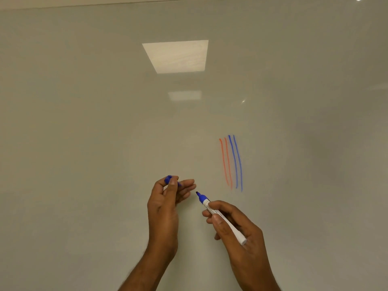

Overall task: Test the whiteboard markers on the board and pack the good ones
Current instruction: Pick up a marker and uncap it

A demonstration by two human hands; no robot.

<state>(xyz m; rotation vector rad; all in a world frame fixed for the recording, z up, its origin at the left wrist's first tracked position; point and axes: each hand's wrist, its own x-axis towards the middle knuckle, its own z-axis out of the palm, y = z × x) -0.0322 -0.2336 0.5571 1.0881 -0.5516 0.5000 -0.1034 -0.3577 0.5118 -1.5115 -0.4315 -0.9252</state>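
The glossy whiteboard (105,122) fills the whole view. On it, right of centre, run two red strokes (225,162) and two blue strokes (237,162), side by side and nearly vertical. My right hand (237,227) grips an uncapped blue marker (222,217) with a white barrel; its dark tip points up and left, just below the strokes and off the board. My left hand (165,202) pinches the blue cap (168,179) between thumb and fingers, a short way left of the marker tip.
A bright rectangle of ceiling light (176,56) reflects on the board above the hands, with a fainter one below it. The board's top edge (126,4) runs along the top of the view.
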